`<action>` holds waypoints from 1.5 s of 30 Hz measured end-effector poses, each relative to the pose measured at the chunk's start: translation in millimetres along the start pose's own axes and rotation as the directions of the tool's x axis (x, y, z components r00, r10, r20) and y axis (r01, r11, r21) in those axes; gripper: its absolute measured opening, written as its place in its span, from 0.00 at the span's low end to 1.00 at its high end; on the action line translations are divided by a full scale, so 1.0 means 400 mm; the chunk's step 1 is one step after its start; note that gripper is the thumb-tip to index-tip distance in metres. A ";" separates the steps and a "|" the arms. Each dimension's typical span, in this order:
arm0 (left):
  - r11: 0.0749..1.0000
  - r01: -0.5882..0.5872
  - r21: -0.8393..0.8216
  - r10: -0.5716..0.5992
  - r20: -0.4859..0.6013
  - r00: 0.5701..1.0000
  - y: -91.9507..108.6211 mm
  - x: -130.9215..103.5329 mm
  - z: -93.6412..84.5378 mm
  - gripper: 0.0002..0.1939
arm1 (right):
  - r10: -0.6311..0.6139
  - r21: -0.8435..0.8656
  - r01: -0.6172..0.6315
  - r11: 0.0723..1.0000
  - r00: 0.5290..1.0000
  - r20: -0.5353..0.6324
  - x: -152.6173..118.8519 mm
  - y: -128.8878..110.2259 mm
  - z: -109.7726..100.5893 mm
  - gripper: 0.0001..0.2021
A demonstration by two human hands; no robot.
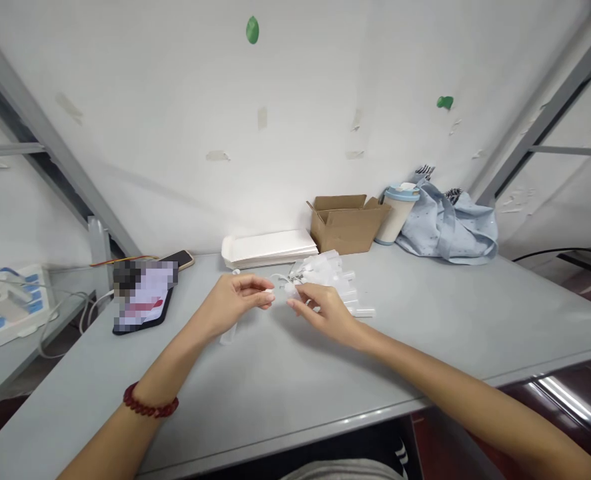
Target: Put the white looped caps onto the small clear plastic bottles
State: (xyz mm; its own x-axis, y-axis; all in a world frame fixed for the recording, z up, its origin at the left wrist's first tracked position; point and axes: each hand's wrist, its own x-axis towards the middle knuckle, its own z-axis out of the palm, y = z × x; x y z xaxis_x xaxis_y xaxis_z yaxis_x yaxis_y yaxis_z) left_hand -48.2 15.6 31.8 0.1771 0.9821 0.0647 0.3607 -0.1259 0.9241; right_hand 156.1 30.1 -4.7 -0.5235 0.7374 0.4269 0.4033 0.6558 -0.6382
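My left hand is closed in a pinch, with a small white piece at its fingertips. Facing it, my right hand has its thumb and fingers bent round a small translucent white piece; its exact kind is too small to tell. A thin white loop shows just above the gap between the hands. Behind my right hand lies a pile of clear and white plastic tube-like pieces. Under my left hand, partly hidden, another clear plastic tube lies on the grey table.
Along the wall stand a flat white box, an open cardboard box, a lidded cup and a light blue cloth bag. A phone with a cable lies left, another phone behind it. A power strip sits farther left.
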 end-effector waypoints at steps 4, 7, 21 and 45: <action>0.997 -0.058 0.042 0.060 -0.051 0.997 0.006 -0.006 0.008 0.13 | -0.109 -0.065 0.106 0.992 0.993 -0.042 -0.015 0.016 -0.010 0.10; 0.990 -0.124 0.059 0.128 -0.056 0.990 0.017 -0.012 0.017 0.11 | -0.158 -0.089 0.154 0.984 0.987 -0.040 -0.017 0.024 -0.011 0.10; 0.984 -0.102 0.144 0.098 0.031 0.995 0.021 -0.020 0.057 0.09 | -0.293 -0.276 0.260 0.925 0.952 -0.084 -0.021 0.058 0.012 0.12; 0.961 -0.208 0.182 0.185 0.138 0.973 0.018 -0.029 0.068 0.13 | 0.164 0.460 -0.227 0.859 0.971 0.172 -0.007 -0.001 -0.036 0.20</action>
State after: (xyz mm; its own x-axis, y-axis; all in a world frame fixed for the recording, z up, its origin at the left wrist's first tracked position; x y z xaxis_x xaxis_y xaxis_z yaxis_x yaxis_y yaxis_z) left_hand -22.7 -0.4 27.7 0.3651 0.9130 0.1820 0.4765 -0.3512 0.8060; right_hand 168.0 30.2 3.4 -0.5711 0.7962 0.1996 0.1200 0.3215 -0.9393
